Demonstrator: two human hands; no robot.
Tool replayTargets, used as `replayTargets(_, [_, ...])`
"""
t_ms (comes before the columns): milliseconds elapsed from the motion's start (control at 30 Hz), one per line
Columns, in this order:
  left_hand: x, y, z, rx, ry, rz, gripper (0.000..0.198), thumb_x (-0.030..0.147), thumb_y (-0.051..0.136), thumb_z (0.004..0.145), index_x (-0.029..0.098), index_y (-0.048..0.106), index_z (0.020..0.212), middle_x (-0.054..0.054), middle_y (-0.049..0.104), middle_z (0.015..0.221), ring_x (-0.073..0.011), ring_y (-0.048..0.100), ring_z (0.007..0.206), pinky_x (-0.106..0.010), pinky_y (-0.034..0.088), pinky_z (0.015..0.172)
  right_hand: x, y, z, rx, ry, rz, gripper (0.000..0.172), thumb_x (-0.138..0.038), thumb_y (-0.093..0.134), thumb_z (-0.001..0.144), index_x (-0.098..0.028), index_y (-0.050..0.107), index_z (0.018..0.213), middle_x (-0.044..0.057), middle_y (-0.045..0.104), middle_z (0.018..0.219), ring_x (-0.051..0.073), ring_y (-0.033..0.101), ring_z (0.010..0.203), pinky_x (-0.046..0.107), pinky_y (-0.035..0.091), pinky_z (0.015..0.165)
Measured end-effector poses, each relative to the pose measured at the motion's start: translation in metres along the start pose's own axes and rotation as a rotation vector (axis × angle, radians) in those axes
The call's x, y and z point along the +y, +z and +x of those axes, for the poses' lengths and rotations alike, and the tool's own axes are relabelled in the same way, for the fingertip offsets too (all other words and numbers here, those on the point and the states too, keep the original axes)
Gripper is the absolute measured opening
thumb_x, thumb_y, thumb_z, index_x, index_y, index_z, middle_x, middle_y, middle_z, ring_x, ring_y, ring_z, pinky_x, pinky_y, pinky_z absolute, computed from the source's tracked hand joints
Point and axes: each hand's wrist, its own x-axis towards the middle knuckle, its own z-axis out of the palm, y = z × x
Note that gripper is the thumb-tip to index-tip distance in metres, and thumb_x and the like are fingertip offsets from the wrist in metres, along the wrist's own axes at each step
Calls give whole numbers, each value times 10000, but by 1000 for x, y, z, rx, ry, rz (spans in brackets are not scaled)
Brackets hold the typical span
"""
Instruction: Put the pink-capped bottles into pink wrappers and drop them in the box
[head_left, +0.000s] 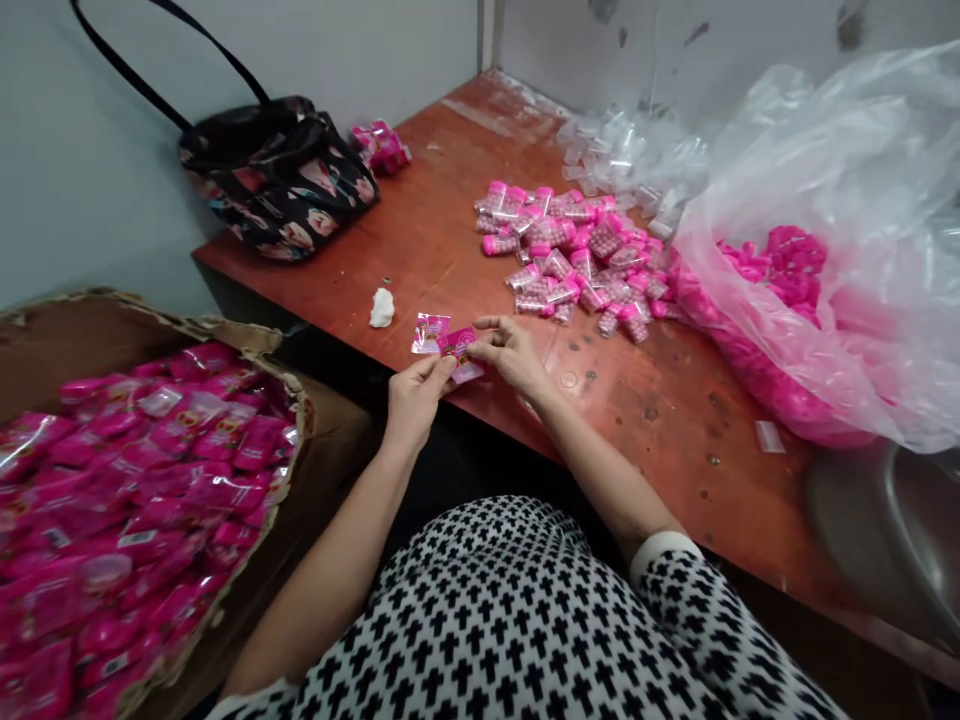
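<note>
Over the table's front edge, both hands hold a small pink printed packet (459,342) between them. My left hand (417,398) pinches its lower left side with thumb and finger. At the packet's right side, the thumb and fingers of my right hand (511,356) are closed on it. Another pink and clear sachet (431,333) lies just behind the left fingertips. A crumpled white scrap (382,308) rests on the table to the left. Beyond my right hand is a heap of clear little bottles with pink caps and pink beads (570,250).
A torn cardboard box (300,420) full of pink packets (150,500) stands at left. A floral bag (285,185) sits on the red-brown table (450,220). At right are empty clear bottles (637,160), a plastic bag (750,210) of pink caps (795,260) and a grey basin (877,530).
</note>
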Motion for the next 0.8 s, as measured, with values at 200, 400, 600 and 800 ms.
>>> replayTargets(200, [7,6,-3,0,-239,-243,268,263,834,545,71,677,646,-66,673,639,-140,649,582,-256,558,601,-22,-37,9,203,-150,-588,223,-405,601,785,-190,604,846,17,646,758,162,601,745,313,469,727])
replayTargets(400, [3,10,-10,44,-293,-309,264,235,847,504,90,637,573,-43,663,601,-120,628,549,-234,545,556,-46,-93,39,650,122,-1087,583,-605,520,802,-53,634,947,260,645,985,354,581,1030,479,420,869])
replayTargets(600, [6,9,-8,103,-314,-404,299,233,839,534,109,569,560,-15,654,625,-100,619,551,-217,535,543,-44,-93,57,671,229,-1130,560,-489,577,777,-35,575,1103,259,636,1071,367,594,1034,482,432,849])
replayTargets(800, [11,7,-4,138,-387,-558,147,171,743,695,125,605,676,-9,656,661,-123,657,639,-276,568,658,-36,-99,40,509,16,-829,246,-371,632,716,-142,607,802,95,663,781,245,622,805,380,473,745])
